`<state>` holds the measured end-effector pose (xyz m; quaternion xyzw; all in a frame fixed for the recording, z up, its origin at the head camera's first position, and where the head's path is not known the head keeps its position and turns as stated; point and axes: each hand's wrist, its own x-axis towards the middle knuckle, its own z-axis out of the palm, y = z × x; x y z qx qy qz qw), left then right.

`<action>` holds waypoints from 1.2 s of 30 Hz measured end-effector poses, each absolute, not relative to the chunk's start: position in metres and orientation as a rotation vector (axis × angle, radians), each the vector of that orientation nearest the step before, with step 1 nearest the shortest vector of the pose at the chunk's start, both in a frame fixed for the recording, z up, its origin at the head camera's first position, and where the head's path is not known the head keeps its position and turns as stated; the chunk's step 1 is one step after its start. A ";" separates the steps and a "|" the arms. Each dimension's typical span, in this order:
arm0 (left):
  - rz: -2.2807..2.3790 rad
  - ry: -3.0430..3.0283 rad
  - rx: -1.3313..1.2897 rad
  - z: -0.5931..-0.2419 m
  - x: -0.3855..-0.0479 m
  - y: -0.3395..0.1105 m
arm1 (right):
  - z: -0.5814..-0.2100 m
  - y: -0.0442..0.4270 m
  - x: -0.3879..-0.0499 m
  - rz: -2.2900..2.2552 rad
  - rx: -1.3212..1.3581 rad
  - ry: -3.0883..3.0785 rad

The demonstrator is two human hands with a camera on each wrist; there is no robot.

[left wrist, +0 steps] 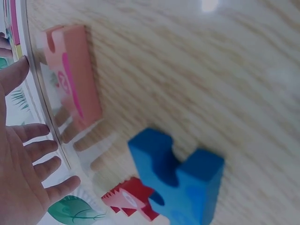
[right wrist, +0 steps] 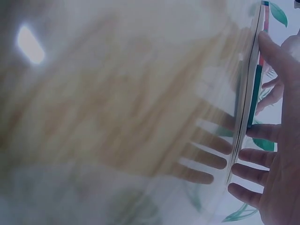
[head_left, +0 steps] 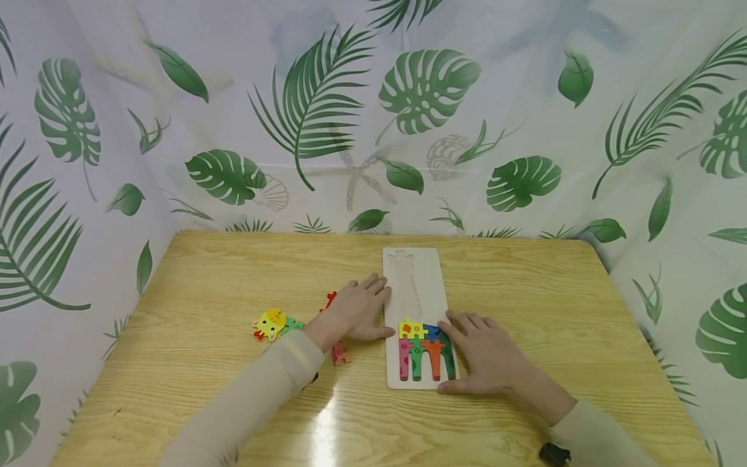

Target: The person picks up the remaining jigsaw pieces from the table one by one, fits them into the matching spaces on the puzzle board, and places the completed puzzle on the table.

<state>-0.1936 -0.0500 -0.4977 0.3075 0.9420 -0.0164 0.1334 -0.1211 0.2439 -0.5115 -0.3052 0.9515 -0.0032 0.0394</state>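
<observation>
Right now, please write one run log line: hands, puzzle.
puzzle board: lower part filled, upper unfilled; left hand: at board's left edge; right hand: at board's right edge; yellow head piece: on table

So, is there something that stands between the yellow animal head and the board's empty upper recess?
Yes: a red piece, partly hidden, and then the left grip, at the left edge of the board, lie on the direct way from the yellow head. Nothing visible covers the recess itself.
</observation>
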 end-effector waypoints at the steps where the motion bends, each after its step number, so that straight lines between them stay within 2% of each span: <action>1: -0.046 2.733 0.893 -0.497 -0.193 -0.051 | -0.512 0.243 -0.121 0.000 -0.939 2.915; 11: -0.029 2.724 0.909 -0.495 -0.190 -0.056 | -0.507 0.244 -0.127 -0.045 -0.990 2.936; 29: -0.030 2.717 0.916 -0.495 -0.187 -0.059 | -0.501 0.255 -0.182 -0.066 -1.067 2.919; 36: -0.028 2.718 0.919 -0.495 -0.187 -0.059 | -0.506 0.257 -0.197 -0.087 -1.003 2.877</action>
